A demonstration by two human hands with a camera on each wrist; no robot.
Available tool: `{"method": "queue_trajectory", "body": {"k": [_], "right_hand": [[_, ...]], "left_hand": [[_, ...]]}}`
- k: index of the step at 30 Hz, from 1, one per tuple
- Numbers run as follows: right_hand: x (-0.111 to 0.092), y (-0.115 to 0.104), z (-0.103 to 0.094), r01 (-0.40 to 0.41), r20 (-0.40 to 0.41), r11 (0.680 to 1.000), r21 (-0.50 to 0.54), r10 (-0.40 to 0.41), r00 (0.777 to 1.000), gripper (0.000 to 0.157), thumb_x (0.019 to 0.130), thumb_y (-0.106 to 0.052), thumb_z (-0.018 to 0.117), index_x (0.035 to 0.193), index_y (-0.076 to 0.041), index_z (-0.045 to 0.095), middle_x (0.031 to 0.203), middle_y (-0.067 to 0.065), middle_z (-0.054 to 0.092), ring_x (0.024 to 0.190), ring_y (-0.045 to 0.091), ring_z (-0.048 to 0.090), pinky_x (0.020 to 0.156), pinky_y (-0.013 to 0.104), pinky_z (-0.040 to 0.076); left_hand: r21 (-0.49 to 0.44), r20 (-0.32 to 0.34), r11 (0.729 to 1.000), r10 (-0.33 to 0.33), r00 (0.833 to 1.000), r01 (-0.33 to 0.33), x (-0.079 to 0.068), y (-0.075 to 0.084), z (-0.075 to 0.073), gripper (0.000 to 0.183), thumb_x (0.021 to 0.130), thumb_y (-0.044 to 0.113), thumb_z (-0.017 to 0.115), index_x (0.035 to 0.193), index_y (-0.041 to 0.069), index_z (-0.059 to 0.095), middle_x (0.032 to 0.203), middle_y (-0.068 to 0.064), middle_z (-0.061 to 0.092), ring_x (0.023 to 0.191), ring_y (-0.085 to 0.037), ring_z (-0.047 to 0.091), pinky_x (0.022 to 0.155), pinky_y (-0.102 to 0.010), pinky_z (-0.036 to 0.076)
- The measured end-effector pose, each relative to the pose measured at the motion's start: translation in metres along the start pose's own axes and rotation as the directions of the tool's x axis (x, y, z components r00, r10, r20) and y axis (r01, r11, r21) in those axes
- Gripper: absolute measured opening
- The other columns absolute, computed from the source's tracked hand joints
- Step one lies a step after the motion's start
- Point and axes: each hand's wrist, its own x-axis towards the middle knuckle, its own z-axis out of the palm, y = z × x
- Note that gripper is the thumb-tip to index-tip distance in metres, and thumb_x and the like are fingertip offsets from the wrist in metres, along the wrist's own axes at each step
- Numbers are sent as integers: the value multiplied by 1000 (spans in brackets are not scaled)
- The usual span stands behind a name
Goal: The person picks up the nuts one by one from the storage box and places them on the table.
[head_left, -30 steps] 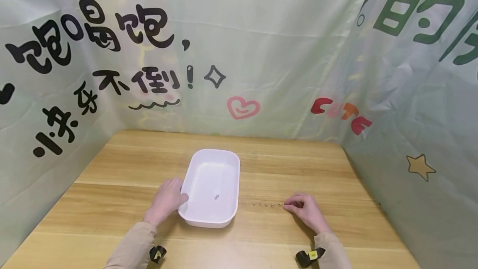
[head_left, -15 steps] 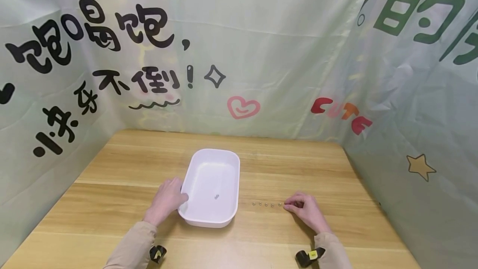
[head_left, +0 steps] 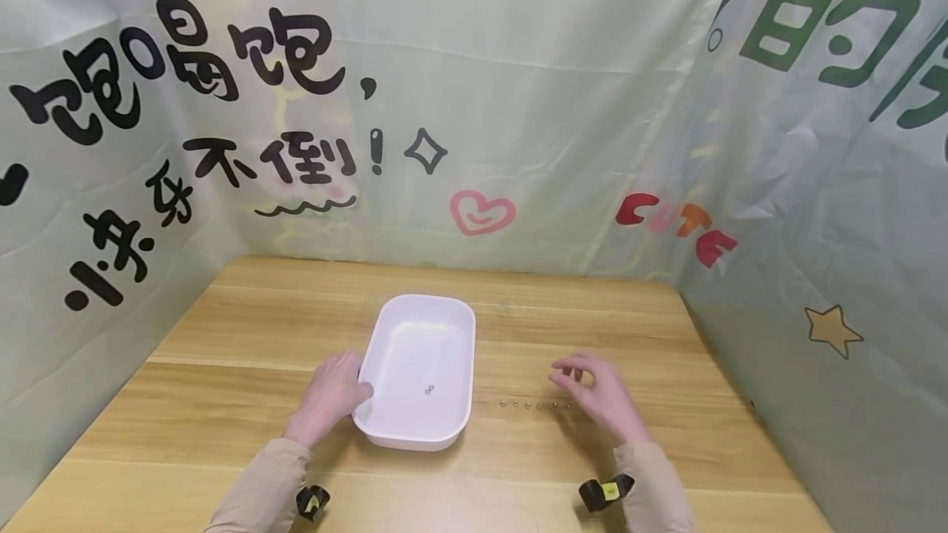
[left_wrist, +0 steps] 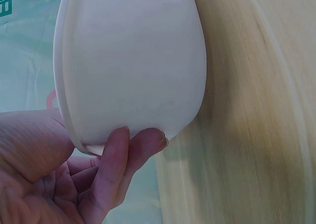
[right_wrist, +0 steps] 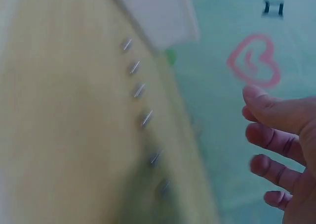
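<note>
A white plastic bin (head_left: pixel 415 348) stands left of centre on the wooden table. My left hand (head_left: pixel 330 397) grips its left wall, thumb over the rim and fingers against the outside, as the left wrist view of the bin (left_wrist: pixel 133 61) confirms. Inside lie a few tiny metal pieces (head_left: pixel 429 390). Right of the bin, several small shiny metal pieces (head_left: pixel 540 406) form a straight row, short and cylinder-like in the right wrist view. Above the row's right end hovers my right hand (head_left: pixel 606 401), its thumb and fingers apart with nothing between them.
The wooden table (head_left: pixel 296 319) reaches back to printed fabric walls (head_left: pixel 548 130) on the far side, left and right. A black camera sits at each wrist, the right one (head_left: pixel 606 492) near the table's front.
My right hand has let go of the metal piece at the row's right end and lifted up and away from it, fingers spreading. The left hand and the bin stay put.
</note>
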Motion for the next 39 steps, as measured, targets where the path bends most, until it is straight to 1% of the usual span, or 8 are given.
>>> {"method": "queue_trajectory", "body": {"k": [5,10,14,19,21,32,35,39], "right_hand": [[27,-46,3,195,87,980,-45,-190,978,19,87,-17,75,105,-10,76,94,-1,73,88,14,66,85,42,55],[55,-92,26,328,280,942,-74,-296,913,21,90,-20,73,108,-9,75,100,4,75,94,20,69,94,44,52],[74,-119,50,420,405,890,-179,-322,856,22,90,-25,73,107,-11,76,102,1,76,96,19,68,104,48,45],[89,-134,77,463,504,829,-313,-269,821,21,89,-29,74,104,-16,77,98,-2,76,93,15,68,103,40,43],[92,-135,86,462,527,813,-354,-235,817,19,87,-30,75,101,-16,77,97,-3,77,92,14,68,101,38,43],[91,-134,120,355,547,797,-489,-36,836,13,82,-29,78,87,-18,72,91,-4,76,91,14,68,118,49,35],[89,-135,126,347,542,787,-511,-18,840,13,81,-28,80,85,-19,71,87,-4,75,86,13,68,117,48,36],[87,-135,132,361,534,773,-522,-34,845,10,80,-22,78,80,-19,69,82,-5,74,77,11,64,98,36,45]], "left_hand": [[4,0,1000,-7,1000,7,0,0,1,3,73,-1,60,76,0,60,64,-7,56,53,-17,53,48,-27,44],[19,-3,1000,0,1000,0,0,0,0,6,73,-1,61,71,3,57,62,-6,54,52,-16,51,47,-26,41],[14,-1,1000,4,1000,-4,-1,0,0,4,74,-1,63,74,1,59,63,-6,55,54,-17,52,48,-27,43],[-2,-9,1000,19,1000,-19,-2,0,-1,4,74,-1,63,75,1,59,64,-6,56,54,-17,52,48,-27,44],[-4,-11,1000,19,1000,-19,-2,0,-1,4,74,-1,63,74,1,59,63,-6,55,54,-17,52,48,-28,44],[-9,4,1000,0,1000,0,-1,1,-2,5,76,-1,63,81,-2,62,67,-8,59,56,-18,55,49,-27,47],[-12,4,1000,-3,1000,3,-2,1,-1,6,76,-1,63,82,-3,63,67,-8,59,56,-18,56,49,-27,47],[1,-5,1000,5,1000,-5,-2,1,-1,5,75,-1,64,80,-3,63,66,-8,59,56,-18,55,49,-27,47]]}}
